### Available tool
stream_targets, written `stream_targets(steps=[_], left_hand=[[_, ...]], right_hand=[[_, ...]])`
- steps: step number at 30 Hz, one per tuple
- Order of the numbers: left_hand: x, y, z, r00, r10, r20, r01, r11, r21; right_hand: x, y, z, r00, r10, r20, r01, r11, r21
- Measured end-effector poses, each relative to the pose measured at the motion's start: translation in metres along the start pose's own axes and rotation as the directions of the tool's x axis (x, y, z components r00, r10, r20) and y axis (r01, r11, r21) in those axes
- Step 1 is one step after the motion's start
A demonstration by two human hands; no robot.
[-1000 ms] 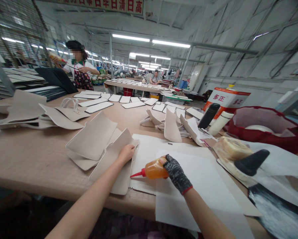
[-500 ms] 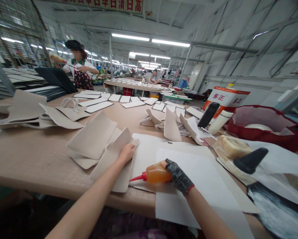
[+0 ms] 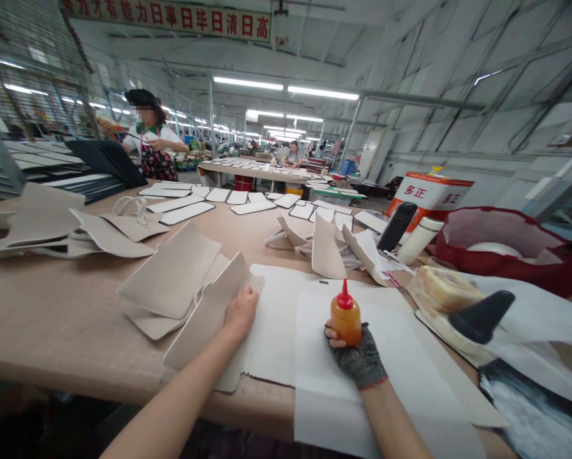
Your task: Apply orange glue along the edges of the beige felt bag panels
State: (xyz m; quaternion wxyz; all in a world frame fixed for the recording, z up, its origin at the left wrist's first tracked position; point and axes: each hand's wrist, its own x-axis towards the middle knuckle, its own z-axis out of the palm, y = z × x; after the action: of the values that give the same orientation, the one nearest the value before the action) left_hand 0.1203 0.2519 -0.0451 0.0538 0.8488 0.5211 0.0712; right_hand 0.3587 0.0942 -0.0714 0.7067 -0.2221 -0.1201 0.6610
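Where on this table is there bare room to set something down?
The widest bare patch of table is front left, in front of the left pile and left of the middle beige pieces. A smaller one lies between those pieces and the white panels. The right is crowded: black bottle, red bag.

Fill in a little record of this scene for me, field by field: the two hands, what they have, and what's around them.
Left hand: bare, on a beige panel; its exact grip is unclear
Right hand: in a dark fingerless glove, holding a squeeze bottle
Bottle state: amber, red nozzle pointing up
Beneath the right hand: white sheet
Far side of table: black-edged white panels
Right side: black flask, dark red bag
Co-worker: standing beyond the table, at left
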Motion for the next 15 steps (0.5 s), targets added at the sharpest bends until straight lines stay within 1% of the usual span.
stream_targets(steps=[5,11,13,15], left_hand=[[0.006,0.005,-0.005,0.999,0.039,-0.003,-0.038,0.996,0.086],[0.013,0.009,-0.006,0.999,0.024,0.047,-0.028,0.995,0.096],[0.011,0.009,-0.012,0.998,0.025,0.064,-0.031,0.996,0.086],[0.006,0.006,-0.025,0.995,0.057,0.080,-0.063,0.996,0.069]], right_hand=[[-0.001,0.005,0.005,0.999,-0.025,-0.036,0.024,0.999,-0.021],[0.000,0.004,0.010,0.998,0.007,-0.067,-0.010,0.999,-0.044],[0.001,0.004,0.009,0.997,0.014,-0.071,-0.018,0.999,-0.048],[0.001,0.004,0.009,0.997,0.009,-0.080,-0.012,0.999,-0.046]])
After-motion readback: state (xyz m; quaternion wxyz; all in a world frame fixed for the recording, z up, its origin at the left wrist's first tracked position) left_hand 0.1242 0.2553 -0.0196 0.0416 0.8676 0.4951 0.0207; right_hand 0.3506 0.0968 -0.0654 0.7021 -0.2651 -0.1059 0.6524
